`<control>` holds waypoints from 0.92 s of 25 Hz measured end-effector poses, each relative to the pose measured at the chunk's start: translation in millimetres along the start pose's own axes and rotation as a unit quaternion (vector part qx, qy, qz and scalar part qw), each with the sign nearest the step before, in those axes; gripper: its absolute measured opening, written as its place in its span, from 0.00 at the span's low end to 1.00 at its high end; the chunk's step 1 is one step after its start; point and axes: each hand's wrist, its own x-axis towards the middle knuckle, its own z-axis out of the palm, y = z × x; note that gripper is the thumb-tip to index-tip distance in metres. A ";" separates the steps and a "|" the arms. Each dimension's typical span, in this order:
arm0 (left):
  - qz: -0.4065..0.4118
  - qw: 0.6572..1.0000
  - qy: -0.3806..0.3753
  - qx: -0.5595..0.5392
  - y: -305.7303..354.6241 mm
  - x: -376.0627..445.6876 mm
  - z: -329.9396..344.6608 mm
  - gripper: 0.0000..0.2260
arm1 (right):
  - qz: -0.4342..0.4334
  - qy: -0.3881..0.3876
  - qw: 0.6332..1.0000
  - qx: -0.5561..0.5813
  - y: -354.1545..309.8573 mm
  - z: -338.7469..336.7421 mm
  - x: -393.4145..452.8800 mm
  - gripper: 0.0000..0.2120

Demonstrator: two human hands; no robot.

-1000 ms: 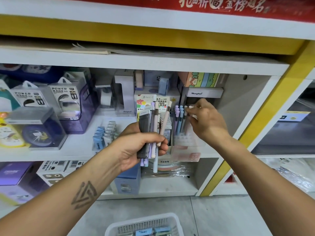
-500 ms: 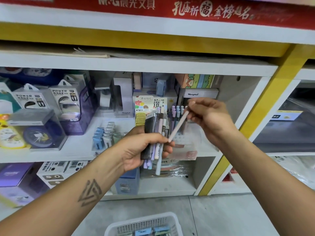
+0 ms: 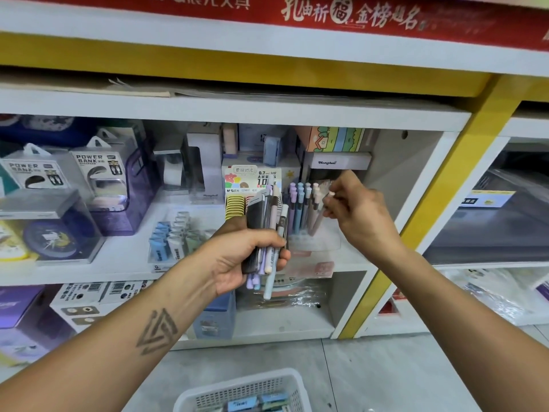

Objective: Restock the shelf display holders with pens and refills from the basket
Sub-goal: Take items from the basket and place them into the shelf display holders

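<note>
Left hand (image 3: 246, 257): raised before the holder (image 3: 315, 233), our grip wrapped round a bundle of pens (image 3: 269, 230). Right hand (image 3: 353, 212): just right of the holder, fingers pinching one pen (image 3: 319, 217) that stands slanted in it. Basket (image 3: 246, 391): on the floor, well below.

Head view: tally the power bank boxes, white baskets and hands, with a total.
Power bank boxes: 2
White baskets: 1
Hands: 2, left hand gripping pens, right hand pinching one pen
Total: 5
</note>
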 end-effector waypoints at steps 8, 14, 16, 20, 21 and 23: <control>0.004 1.000 -0.012 -0.002 -4.1 3.9 -6.3 0.02 | -0.010 -0.020 1.000 0.004 -1.8 1.1 1.6 0.09; 0.031 0.999 -0.028 -0.005 -3.0 3.2 -6.5 0.04 | -0.046 -0.033 0.989 -0.140 2.3 8.4 2.1 0.07; 0.027 0.999 -0.032 -0.009 -1.7 1.3 -7.1 0.05 | -0.034 -0.007 0.990 -0.140 -6.4 11.3 4.2 0.10; 0.033 0.999 -0.027 -0.029 0.3 -2.2 -9.4 0.08 | 0.164 -0.119 0.931 0.304 -38.5 16.8 3.8 0.09; 0.028 0.999 -0.029 -0.036 0.5 -3.0 -9.7 0.09 | 0.183 -0.153 0.901 0.362 -42.9 18.3 2.5 0.09; 0.026 0.998 -0.039 -0.046 0.4 -4.4 -11.0 0.11 | 0.194 -0.180 0.868 0.421 -48.8 19.9 0.6 0.10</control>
